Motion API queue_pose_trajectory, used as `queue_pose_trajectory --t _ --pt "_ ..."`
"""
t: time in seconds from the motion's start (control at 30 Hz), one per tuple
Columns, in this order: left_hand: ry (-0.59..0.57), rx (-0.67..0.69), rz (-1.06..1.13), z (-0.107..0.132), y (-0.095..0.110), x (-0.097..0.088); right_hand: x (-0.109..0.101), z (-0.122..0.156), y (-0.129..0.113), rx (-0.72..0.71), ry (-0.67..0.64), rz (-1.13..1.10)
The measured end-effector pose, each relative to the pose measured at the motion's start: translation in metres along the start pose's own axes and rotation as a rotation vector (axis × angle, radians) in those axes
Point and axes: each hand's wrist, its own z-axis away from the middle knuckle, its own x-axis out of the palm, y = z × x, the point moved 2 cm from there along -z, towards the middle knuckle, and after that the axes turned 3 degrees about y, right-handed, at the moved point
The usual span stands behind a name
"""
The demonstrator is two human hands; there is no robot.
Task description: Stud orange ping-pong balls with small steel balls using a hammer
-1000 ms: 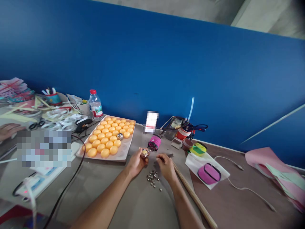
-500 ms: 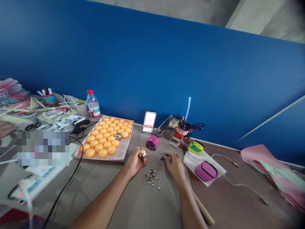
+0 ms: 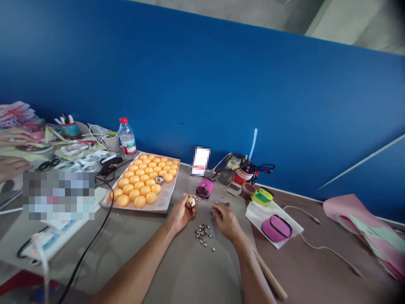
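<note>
My left hand (image 3: pixel 183 214) is closed around a ball (image 3: pixel 191 202) that is pale yellow with silvery pieces on its surface. To its right, my right hand (image 3: pixel 226 219) hovers low over the table with curled fingers. A small dark flat piece (image 3: pixel 227 204) shows just behind those fingers; whether they grip it or anything else is hidden. Between my hands lies a loose pile of small shiny metal pieces (image 3: pixel 202 231). A magenta pouch (image 3: pixel 205 188) lies on its side behind the pile, more metal pieces at its mouth.
A tray (image 3: pixel 160 207) of orange balls, one of them silvery (image 3: pixel 159 180), stands left. A bottle (image 3: pixel 127 137), cables and a power strip (image 3: pixel 68 232) are beyond it. At right are a wooden stick (image 3: pixel 270 274) and purple item (image 3: pixel 276 228). Another person's hands (image 3: pixel 12 168) show far left.
My right hand's fingers have curled in and shifted slightly, and the dark piece now shows behind them rather than at their tips. My left hand still holds the ball. Another person's second hand has appeared.
</note>
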Motion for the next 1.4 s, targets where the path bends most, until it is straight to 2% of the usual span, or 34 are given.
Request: queue_pose_trajectory --t 0.07,0.1,0.37,0.53,0.7,0.8,0.97,1.07,1.2,1.3,1.4 --pt "-0.009 0.01 -0.003 0.0 0.0 0.001 0.003 0.001 -0.01 -0.06 -0.204 -0.076" --pt "-0.014 0.015 -0.001 0.0 0.0 0.001 0.002 0.001 -0.014 -0.079 -0.263 -0.098" --pt "-0.023 0.027 -0.002 0.0 0.0 0.0 -0.004 0.004 -0.025 -0.061 -0.382 -0.097" --pt "-0.023 0.031 -0.011 0.0 0.0 0.001 0.001 0.003 -0.021 -0.023 -0.323 -0.147" --pt "0.002 0.011 -0.021 0.0 0.0 0.001 0.001 0.001 -0.012 0.182 -0.124 -0.27" --pt "-0.006 0.037 -0.042 0.0 -0.002 0.001 0.001 0.0 -0.015 0.254 -0.128 -0.303" --pt "-0.038 0.07 -0.084 0.001 -0.003 0.004 -0.001 -0.003 -0.025 0.226 -0.156 -0.323" --pt "-0.038 0.075 -0.107 0.004 -0.003 0.006 0.003 -0.004 -0.019 0.295 -0.059 -0.488" --pt "-0.053 0.108 -0.175 0.005 -0.004 0.007 0.013 -0.002 -0.015 0.42 0.003 -0.863" --pt "-0.082 0.141 -0.24 0.005 -0.007 0.007 0.016 -0.001 -0.024 0.429 0.01 -1.063" --pt "-0.118 0.168 -0.321 0.006 -0.01 0.007 0.019 -0.001 -0.032 0.429 0.052 -1.138"
